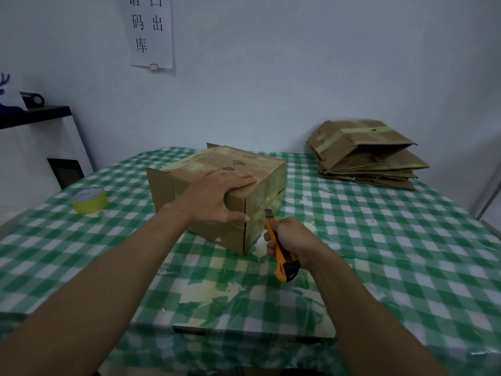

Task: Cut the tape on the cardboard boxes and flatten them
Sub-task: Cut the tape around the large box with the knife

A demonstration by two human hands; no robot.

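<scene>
A brown cardboard box (260,172) with yellowish tape stands on the table in the middle, a flap open on its left side. My left hand (214,196) lies on its near top corner, fingers straight across the top and thumb down the front face. My right hand (290,237) grips an orange and black utility knife (282,253). The knife's short blade points up at the box's taped right face, close to the near vertical edge.
Several flattened cardboard boxes (366,156) are stacked at the back right of the table (406,253), which has a green and white checked cloth. A roll of yellow tape (90,200) sits at the left. A dark shelf (35,115) stands against the left wall.
</scene>
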